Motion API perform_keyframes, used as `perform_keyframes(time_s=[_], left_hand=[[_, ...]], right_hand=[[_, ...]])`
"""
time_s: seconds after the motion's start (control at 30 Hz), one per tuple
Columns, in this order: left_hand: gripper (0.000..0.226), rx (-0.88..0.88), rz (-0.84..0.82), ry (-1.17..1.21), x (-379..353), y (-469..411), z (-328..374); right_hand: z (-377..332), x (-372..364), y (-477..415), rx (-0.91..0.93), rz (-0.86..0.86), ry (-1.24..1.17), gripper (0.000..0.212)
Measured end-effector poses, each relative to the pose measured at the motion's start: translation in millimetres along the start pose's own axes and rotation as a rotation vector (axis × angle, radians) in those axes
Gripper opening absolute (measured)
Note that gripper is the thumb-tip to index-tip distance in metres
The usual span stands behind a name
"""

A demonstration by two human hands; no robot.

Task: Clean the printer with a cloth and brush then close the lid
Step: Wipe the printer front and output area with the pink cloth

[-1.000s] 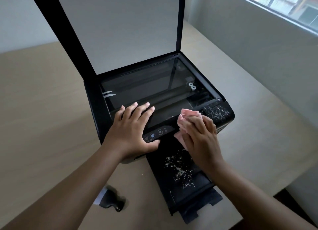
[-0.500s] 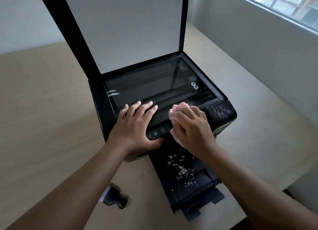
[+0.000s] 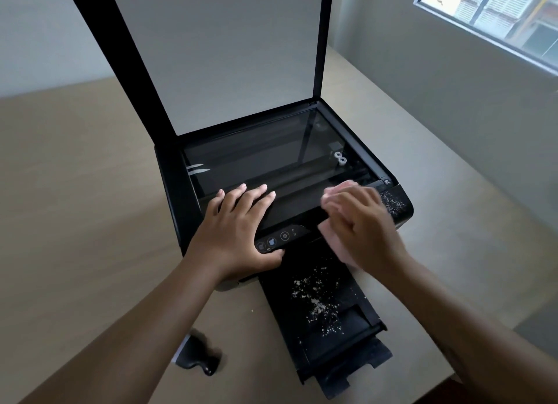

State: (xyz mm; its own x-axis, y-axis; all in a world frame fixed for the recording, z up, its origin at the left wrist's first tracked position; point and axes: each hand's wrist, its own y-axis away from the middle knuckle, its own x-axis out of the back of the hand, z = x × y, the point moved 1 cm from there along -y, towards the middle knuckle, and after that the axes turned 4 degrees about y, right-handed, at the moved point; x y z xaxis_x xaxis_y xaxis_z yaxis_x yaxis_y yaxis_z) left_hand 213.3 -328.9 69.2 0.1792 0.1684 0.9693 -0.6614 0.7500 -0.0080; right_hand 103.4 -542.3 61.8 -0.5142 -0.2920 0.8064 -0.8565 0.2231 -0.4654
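1. Bunching the pink cloth (image 3: 342,188) in my right grip (image 3: 365,225), I have my fingers curled round it. That makes it a firm wad to press on the front edge of the printer (image 3: 173,192), just right of the control panel (image 3: 280,237).
2. My left grip (image 3: 238,231) holds nothing. Its fingers lie straight on the near edge of the scanner glass (image 3: 256,159), with the thumb over the printer's front beside the control panel. I judge it is there to brace the printer so the rubbing does not shove it along the tabletop (image 3: 75,192).
3. At the printer's back the lid (image 3: 217,56) stands raised, nearly upright. This leaves the glass bare for the cloth, so closing it belongs at the very end.
4. Pale crumbs (image 3: 392,202) speckle the printer's front right corner, just beside the cloth. A larger scatter lies on the output tray (image 3: 367,358), which is pulled out from the printer's front. With this much grit left, I judge the cleaning is in its early part, and the corner looks like the natural next sweep.
5. On the tabletop off the printer's front left corner lies the brush (image 3: 196,356), apart from both grips. It is probably kept near for the tray, where a cloth would only smear the crumbs about.
6. One caution is that a stroke toward the printer's back could drag grit onto the glass, so I would push it off the front instead.
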Motion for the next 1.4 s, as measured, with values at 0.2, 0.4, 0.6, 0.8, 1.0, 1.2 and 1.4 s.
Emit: perform_keyframes(time_s=[0.2,0.4,0.6,0.8,1.0,1.2,1.4], left_hand=[[0.104,0.0,0.005,-0.005,-0.7,-1.3,0.0],[0.104,0.0,0.001,-0.011,0.4,-0.5,0.7],[0.104,-0.002,0.005,-0.024,-0.4,-0.2,1.1],[0.104,-0.003,0.011,-0.016,-0.6,-1.0,-0.2],[0.104,0.007,0.015,-0.018,-1.2,-0.2,-1.0],[0.104,0.023,-0.009,-0.038,-0.3,-1.1,0.5],[0.105,0.059,-0.02,-0.031,-0.3,-3.0,5.4]], right_hand=[[1.1,-24.9,19.3,0.022,0.067,0.11,0.037],[9.1,-2.1,17.0,0.125,0.017,-0.042,0.03],[0.9,-23.7,14.2,0.043,-0.002,0.087,0.038],[-9.4,7.5,19.3,0.11,0.105,-0.073,0.027],[54.5,13.7,25.5,-0.164,0.1,0.138,0.039],[48.5,8.6,28.5,0.203,-0.14,0.2,0.053],[80.0,21.5,23.0,0.083,-0.045,0.129,0.038]])
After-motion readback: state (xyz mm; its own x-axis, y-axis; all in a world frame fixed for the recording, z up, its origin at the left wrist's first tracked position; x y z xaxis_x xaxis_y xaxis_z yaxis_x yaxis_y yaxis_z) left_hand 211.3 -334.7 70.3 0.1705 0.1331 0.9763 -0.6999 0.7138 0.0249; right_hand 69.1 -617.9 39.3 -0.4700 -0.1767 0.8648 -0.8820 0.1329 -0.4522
